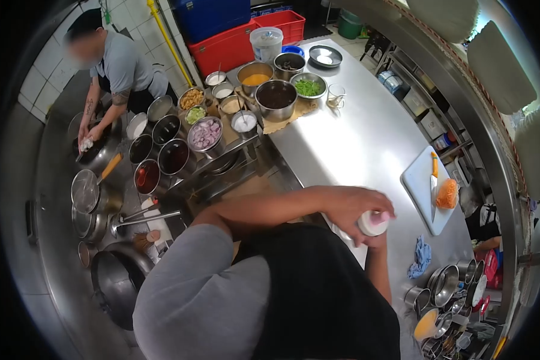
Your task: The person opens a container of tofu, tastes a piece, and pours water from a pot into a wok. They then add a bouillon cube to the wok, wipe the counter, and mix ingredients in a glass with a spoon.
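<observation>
In front of my chest, over the near edge of the steel table [318, 144], both hands are on a white bottle [371, 227] with a pinkish top. My left hand [355, 207] reaches across, its fingers curled around the bottle's upper part. Below it, my right hand [375, 241] is closed around the bottle's side, mostly hidden behind it. To the right, a blue cutting board [419, 186] carries an orange-handled knife [434, 174] and a bag of something orange [447, 194]. A crumpled blue cloth [420, 257] is nearer to me.
Pots and bowls of food, among them chopped onion [206, 133], green vegetables [308, 88] and a dark liquid [276, 99], crowd the far left. A co-worker [126, 66] leans over a wok there. Stacked metal pans [444, 285] stand at lower right, and a large wok [115, 282] at lower left.
</observation>
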The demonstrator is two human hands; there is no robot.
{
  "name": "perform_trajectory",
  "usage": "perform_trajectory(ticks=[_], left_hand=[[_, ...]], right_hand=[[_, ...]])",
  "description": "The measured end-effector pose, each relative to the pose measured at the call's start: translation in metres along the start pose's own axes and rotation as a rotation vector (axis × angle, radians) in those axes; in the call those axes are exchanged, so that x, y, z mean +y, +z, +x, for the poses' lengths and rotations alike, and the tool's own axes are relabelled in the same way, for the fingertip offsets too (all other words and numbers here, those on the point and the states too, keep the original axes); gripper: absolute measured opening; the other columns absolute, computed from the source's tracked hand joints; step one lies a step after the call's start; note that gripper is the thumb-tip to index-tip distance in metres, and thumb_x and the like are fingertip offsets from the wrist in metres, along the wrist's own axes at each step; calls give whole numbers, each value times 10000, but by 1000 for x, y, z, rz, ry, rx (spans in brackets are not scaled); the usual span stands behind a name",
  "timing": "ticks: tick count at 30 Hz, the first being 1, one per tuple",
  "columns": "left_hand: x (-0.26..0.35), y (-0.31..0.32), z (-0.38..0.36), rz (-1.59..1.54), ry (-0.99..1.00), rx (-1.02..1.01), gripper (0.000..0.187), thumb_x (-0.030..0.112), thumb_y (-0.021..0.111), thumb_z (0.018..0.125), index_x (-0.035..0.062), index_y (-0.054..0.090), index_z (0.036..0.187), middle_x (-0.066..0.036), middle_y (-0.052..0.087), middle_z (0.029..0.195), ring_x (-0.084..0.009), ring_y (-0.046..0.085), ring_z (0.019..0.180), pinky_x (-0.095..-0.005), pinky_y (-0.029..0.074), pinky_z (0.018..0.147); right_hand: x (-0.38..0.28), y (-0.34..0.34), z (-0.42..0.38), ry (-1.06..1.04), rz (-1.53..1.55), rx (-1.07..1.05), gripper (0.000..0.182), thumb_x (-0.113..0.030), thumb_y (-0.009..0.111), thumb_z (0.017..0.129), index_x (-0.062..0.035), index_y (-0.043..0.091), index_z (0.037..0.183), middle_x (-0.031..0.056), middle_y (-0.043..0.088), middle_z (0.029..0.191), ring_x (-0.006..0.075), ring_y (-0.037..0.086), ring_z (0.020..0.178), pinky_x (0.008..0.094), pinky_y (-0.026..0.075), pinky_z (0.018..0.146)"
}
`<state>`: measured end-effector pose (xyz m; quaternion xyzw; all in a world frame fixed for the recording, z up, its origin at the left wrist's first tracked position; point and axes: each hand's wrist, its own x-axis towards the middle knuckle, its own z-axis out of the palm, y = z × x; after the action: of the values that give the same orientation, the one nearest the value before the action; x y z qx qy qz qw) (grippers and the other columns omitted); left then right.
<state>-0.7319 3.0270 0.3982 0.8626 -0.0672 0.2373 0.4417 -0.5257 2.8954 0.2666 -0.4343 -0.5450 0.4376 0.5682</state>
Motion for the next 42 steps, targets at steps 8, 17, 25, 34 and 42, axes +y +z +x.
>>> perform_trajectory(ticks=[8, 17, 25, 34, 42], left_hand=[[68, -42, -18, -74, -115, 258, 569, 233, 906, 648, 91, 740, 1173, -93, 663, 1205, -277, 662, 1141, -373, 524, 991], [59, -27, -63, 197, -436, 685, 429, 242, 855, 710, 103, 777, 1108, -103, 699, 1178, -313, 669, 1120, -391, 539, 973], [104, 17, -98, 240, -810, 988, 834, 293, 833, 833, -11, 448, 1507, -227, 637, 1279, -338, 629, 1221, -444, 476, 1060], [114, 2, -108, 275, -742, 916, 1046, 282, 816, 870, -16, 166, 1634, -295, 503, 1490, -394, 518, 1382, -448, 425, 1151], [123, -20, -87, 424, -784, 741, 1000, 260, 842, 816, 73, 287, 1627, -249, 477, 1491, -406, 480, 1401, -465, 409, 1163]], right_hand=[[-57, 43, 39, -73, 148, -411, 1063, -313, 976, 649, -42, 410, 1507, 96, 521, 1458, 248, 523, 1344, 401, 447, 1103], [-71, 145, 79, -138, -251, -74, 690, -185, 872, 715, -12, 547, 1298, 94, 640, 1219, 242, 639, 1114, 397, 512, 939], [-15, 166, 113, 148, -79, 119, 744, -176, 877, 792, -7, 482, 1399, 111, 635, 1298, 233, 634, 1181, 382, 510, 1017], [-53, 178, 101, -138, -198, -18, 731, -190, 905, 734, 2, 525, 1327, 158, 664, 1215, 259, 669, 1099, 401, 532, 947], [-59, 162, 94, -141, -176, -76, 767, -183, 888, 782, 32, 454, 1376, 178, 630, 1261, 277, 652, 1136, 405, 524, 974]])
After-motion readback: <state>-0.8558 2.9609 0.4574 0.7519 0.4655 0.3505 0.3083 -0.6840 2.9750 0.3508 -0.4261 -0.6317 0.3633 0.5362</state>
